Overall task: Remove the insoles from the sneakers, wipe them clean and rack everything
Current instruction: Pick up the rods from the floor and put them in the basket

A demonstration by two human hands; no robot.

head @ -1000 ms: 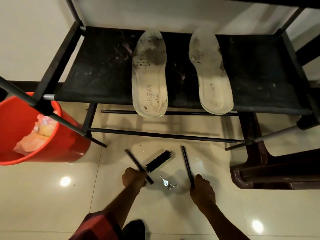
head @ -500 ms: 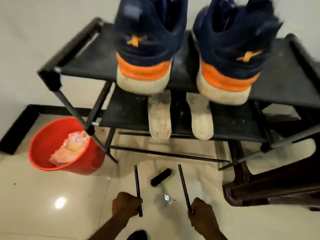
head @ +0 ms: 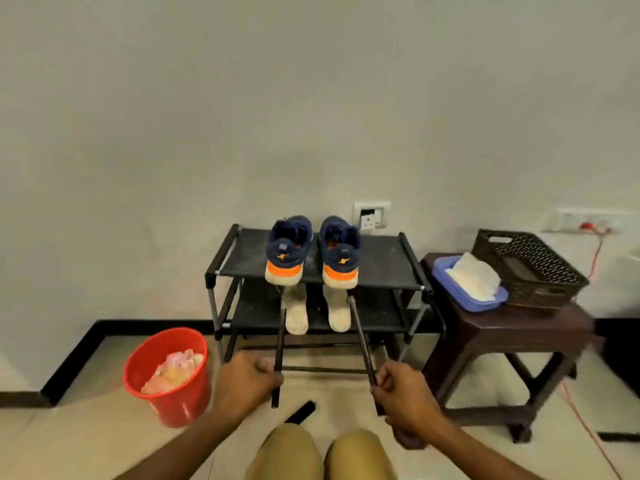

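Observation:
Two navy sneakers with orange heels, the left sneaker point(head: 287, 249) and the right sneaker point(head: 339, 252), stand side by side on the top shelf of the black rack point(head: 381, 261). On the lower shelf lie the two off-white insoles, one point(head: 296, 315) left and one point(head: 338, 313) right, their ends over the front edge. My left hand point(head: 247, 382) grips a dark rod point(head: 280, 344) held upright. A second dark rod point(head: 360, 336), leaning left, is gripped by my right hand point(head: 403, 393). Both hands are in front of the rack, low down.
A red bucket point(head: 171, 403) with crumpled cloths stands left of the rack. A brown stool point(head: 519, 327) on the right carries a blue tray point(head: 460, 296) of wipes and a dark basket point(head: 530, 268). A black brush point(head: 301, 412) lies on the floor by my knees. An orange cable point(head: 588, 427) runs along the right.
The view has pulled back and up from the rack. Both hands have lifted the rods off the floor and now hold them upright in front of the rack.

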